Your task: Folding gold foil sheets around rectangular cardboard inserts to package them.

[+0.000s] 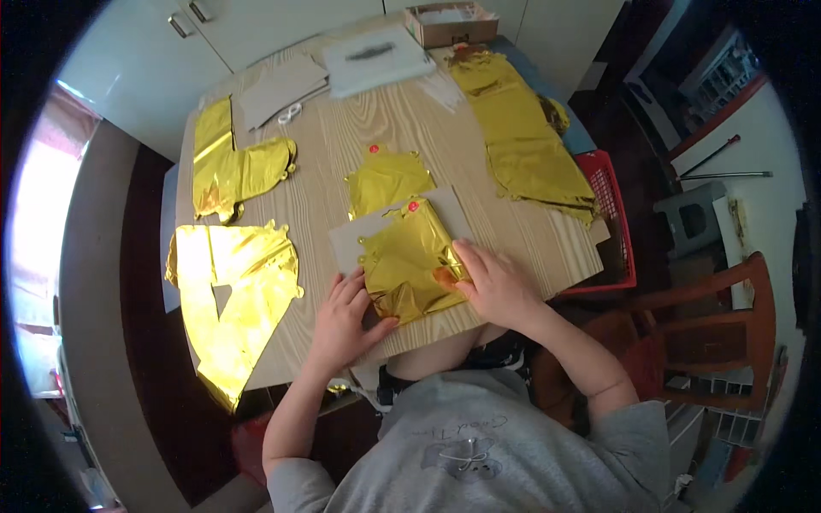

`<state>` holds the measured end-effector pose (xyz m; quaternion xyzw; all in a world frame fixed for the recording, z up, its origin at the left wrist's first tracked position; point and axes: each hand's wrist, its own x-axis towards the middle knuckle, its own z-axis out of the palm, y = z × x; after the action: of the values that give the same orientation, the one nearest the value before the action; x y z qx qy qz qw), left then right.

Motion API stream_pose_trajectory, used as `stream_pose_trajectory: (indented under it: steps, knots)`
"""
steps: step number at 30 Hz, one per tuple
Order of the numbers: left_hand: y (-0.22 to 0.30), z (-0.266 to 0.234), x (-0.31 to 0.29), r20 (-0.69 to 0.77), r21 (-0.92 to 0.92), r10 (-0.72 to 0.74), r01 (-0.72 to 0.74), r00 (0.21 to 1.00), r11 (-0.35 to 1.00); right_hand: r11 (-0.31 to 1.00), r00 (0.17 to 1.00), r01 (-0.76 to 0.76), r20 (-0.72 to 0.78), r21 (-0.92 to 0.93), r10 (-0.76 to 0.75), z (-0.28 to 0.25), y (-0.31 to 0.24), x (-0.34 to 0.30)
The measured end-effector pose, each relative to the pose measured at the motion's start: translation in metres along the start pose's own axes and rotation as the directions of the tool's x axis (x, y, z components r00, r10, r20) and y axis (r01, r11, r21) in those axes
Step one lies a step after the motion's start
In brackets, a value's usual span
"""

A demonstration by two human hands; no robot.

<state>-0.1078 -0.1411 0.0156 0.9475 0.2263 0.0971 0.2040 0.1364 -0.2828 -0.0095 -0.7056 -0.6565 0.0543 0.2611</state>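
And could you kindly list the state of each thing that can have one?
Grey card: flat, partly covered
Front gold foil: wrinkled, on card
Rear gold foil: lying flat
Left hand: thumb spread, touching front foil
Right hand: at front foil's right edge
Scissors: lying down, opening unclear
Cardboard box: open-topped
Cabinet doors: shut

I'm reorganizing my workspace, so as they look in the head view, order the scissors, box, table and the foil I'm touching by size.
Largest to smallest:
1. Table
2. Foil you're touching
3. Box
4. Scissors
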Motion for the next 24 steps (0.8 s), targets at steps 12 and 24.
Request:
stream_pose_trajectory:
  steps: [12, 24]
  knots:
    - [0.009, 0.019, -0.013, -0.17, -0.042, -0.146, 0.141, 0.974, 0.989, 0.994, 0.999, -0.018, -0.045, -0.112, 0.013, -0.004, -0.005, -0.012]
    - [0.007, 0.025, -0.012, -0.237, -0.028, -0.102, 0.098, 0.966, 0.995, 0.996, 0.996, -0.061, -0.073, -0.064, 0.056, -0.004, -0.009, -0.012]
